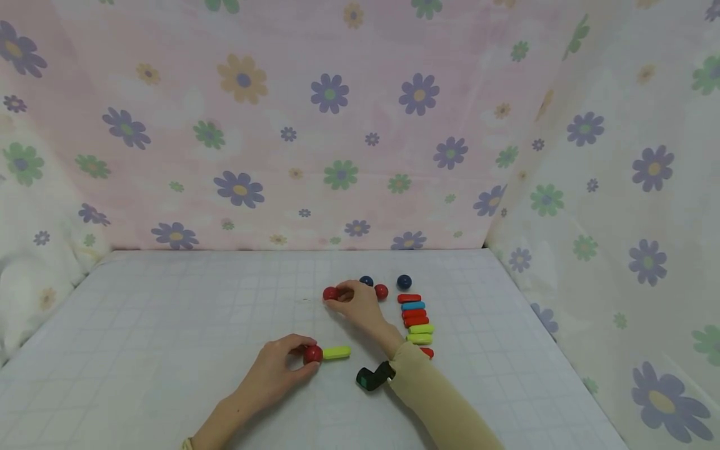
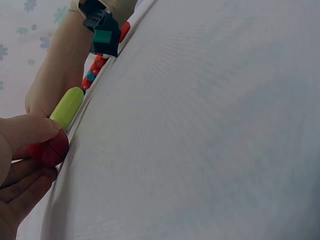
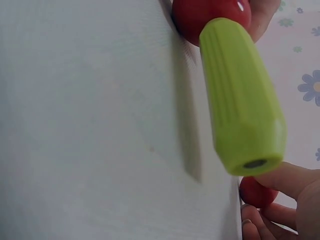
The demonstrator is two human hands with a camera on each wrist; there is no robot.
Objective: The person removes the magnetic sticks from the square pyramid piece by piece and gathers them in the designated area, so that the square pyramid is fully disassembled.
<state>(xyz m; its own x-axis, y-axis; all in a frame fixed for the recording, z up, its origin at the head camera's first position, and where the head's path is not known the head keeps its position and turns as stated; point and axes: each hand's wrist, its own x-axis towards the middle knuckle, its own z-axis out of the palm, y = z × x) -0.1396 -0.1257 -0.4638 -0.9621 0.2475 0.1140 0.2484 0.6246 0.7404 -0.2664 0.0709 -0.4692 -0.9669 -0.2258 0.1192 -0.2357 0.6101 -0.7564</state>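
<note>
My left hand (image 1: pixel 275 370) holds a red ball (image 1: pixel 313 355) between thumb and fingers, low over the table. A yellow-green stick (image 1: pixel 337 352) meets this ball and points right; the right wrist view shows a dark spot on its free end. Farther back, my right hand (image 1: pixel 360 307) pinches another red ball (image 1: pixel 330 294) with thumb and fingertips. In the right wrist view that red ball (image 3: pixel 258 192) sits between the thumb and fingers. Just beyond the right hand are a third red ball (image 1: pixel 381 292) and a dark blue ball (image 1: pixel 366 281), partly hidden.
A second dark blue ball (image 1: pixel 404 282) lies at the back right. Below it runs a column of red, blue and yellow-green sticks (image 1: pixel 415 314); the nearest red stick (image 1: pixel 427 353) is partly behind the right sleeve. A dark device (image 1: pixel 374 378) is on the right wrist. Floral cloth (image 1: pixel 292 156) surrounds the table.
</note>
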